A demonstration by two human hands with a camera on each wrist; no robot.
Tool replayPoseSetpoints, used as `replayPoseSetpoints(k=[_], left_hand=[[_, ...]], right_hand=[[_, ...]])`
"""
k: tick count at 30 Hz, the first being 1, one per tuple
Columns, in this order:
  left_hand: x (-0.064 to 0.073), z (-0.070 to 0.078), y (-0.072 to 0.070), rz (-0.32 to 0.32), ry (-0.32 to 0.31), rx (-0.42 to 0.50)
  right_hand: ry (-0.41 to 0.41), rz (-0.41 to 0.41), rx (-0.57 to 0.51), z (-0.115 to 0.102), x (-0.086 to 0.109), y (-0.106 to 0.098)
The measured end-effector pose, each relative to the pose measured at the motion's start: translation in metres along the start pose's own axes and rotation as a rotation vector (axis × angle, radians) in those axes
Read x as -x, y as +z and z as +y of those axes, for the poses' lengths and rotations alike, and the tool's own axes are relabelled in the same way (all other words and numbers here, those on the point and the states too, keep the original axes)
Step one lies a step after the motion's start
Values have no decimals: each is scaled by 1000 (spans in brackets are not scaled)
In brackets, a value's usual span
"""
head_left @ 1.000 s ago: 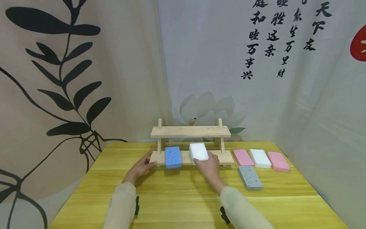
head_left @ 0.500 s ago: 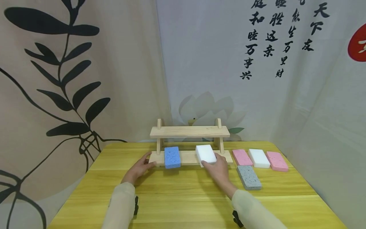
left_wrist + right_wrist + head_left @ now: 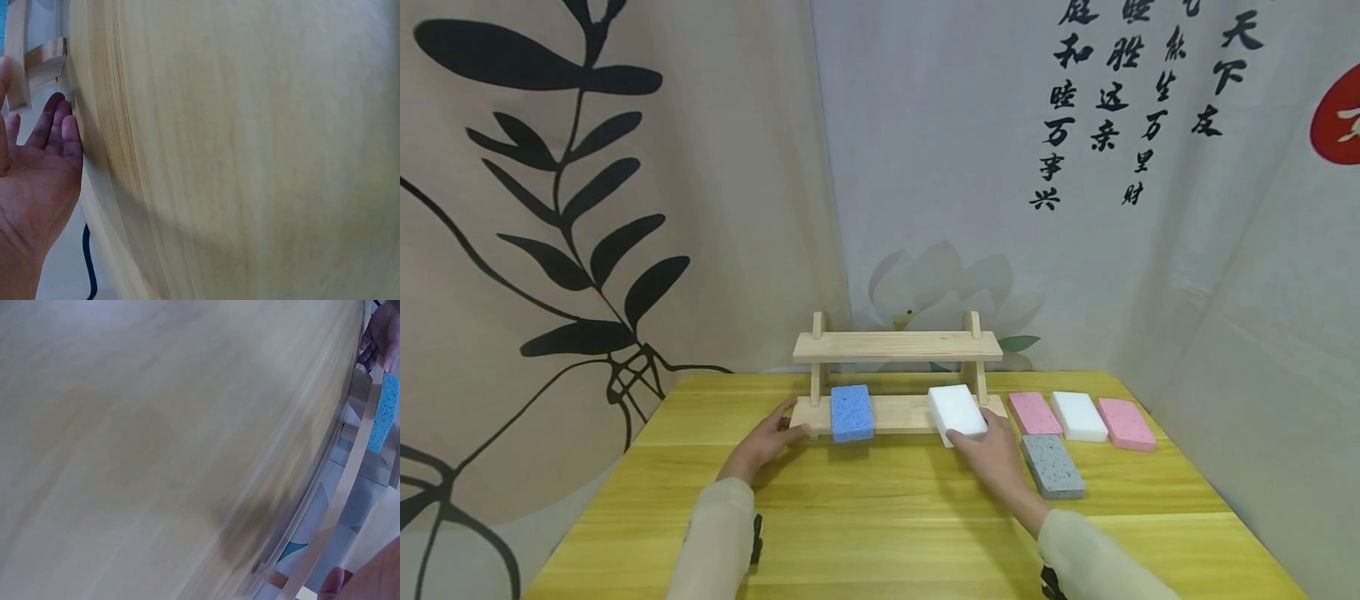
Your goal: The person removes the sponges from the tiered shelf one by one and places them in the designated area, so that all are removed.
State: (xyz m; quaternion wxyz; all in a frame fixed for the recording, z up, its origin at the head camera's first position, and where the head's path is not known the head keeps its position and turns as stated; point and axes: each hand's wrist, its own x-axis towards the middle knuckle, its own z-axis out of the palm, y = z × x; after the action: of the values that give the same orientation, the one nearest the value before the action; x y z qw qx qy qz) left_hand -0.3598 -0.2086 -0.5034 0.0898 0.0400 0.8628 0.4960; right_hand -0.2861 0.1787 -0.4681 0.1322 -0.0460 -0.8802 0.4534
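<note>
Right hand point(image 3: 994, 454) pinches a white sponge point(image 3: 957, 408) between thumb and fingers, at the right of a lower wooden shelf point(image 3: 901, 414).
Left hand point(image 3: 766, 443), fingers loosely extended, touches the shelf's left end, beside a blue sponge point(image 3: 852, 412). Farther right lie two pink sponges point(image 3: 1035, 413), a second white sponge point(image 3: 1079, 416) between them, a grey sponge point(image 3: 1053, 467) nearer.

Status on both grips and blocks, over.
Right grip holding white block, lower shelf, right part. Left grip at shelf's left end. Blue block apart, no obstruction seen.
</note>
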Motion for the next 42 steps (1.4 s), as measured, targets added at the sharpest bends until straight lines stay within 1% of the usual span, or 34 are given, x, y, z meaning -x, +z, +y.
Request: replayPoseSetpoints(k=[2,8,12,21,27,30,35,42], left_hand=[[0,1,0,-1,4,-10],[1,2,0,5,-9,0],[1,2,0,1,-13,-2],[3,2,-1,0,-9,16],[2,1,-1,-2,-9,16],[2,1,-1,-1,-6,15],[2,1,0,1,-1,18],[1,0,0,-1,-9,26]], right_hand=[[2,-7,2,3,0,-3],[-10,-6,28,10,0,-14],[7,0,52,14,0,-23],[-16,15,57,26,-3,-40],[-21,25,89,34,-2,-54],[-8,18,102,39,-2,-62],[43,-5,118,44,-1,-76],[86,-14,112,56,-1,-96]])
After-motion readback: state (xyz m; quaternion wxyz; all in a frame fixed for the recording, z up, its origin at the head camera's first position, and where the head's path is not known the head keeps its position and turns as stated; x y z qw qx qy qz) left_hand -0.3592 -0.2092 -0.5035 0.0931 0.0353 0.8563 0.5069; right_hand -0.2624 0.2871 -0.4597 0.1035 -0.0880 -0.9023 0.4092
